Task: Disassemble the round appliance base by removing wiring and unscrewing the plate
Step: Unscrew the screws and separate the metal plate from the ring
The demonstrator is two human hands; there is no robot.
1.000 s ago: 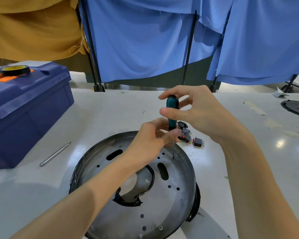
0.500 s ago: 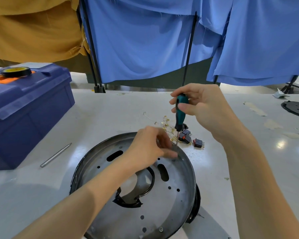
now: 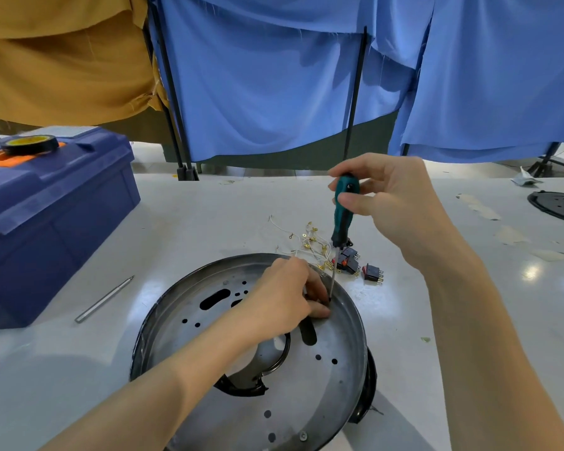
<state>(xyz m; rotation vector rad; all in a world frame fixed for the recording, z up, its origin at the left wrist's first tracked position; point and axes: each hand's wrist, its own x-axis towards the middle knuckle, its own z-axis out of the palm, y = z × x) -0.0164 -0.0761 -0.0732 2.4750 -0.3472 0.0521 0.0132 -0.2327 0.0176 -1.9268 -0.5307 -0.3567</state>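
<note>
The round metal appliance base (image 3: 326, 379) lies on the white table, its plate dotted with holes and slots. My right hand (image 3: 391, 203) grips the green handle of a screwdriver (image 3: 342, 213), held nearly upright with its thin shaft reaching down to the plate near the far rim. My left hand (image 3: 290, 301) rests on the plate there, fingers curled around the screwdriver's tip; what they pinch is hidden. Loose white wires with gold terminals (image 3: 310, 245) lie on the table just beyond the base.
Small black and red switches (image 3: 372, 271) sit beside the wires. A blue toolbox (image 3: 52, 216) with a tape roll (image 3: 30, 144) on its lid stands at the left, a metal rod (image 3: 105, 299) before it. A black round part (image 3: 560, 206) lies far right.
My right hand moved the screwdriver right and set its tip down near the plate's far rim. My left hand dropped onto the plate at the tip, uncovering the wires behind.
</note>
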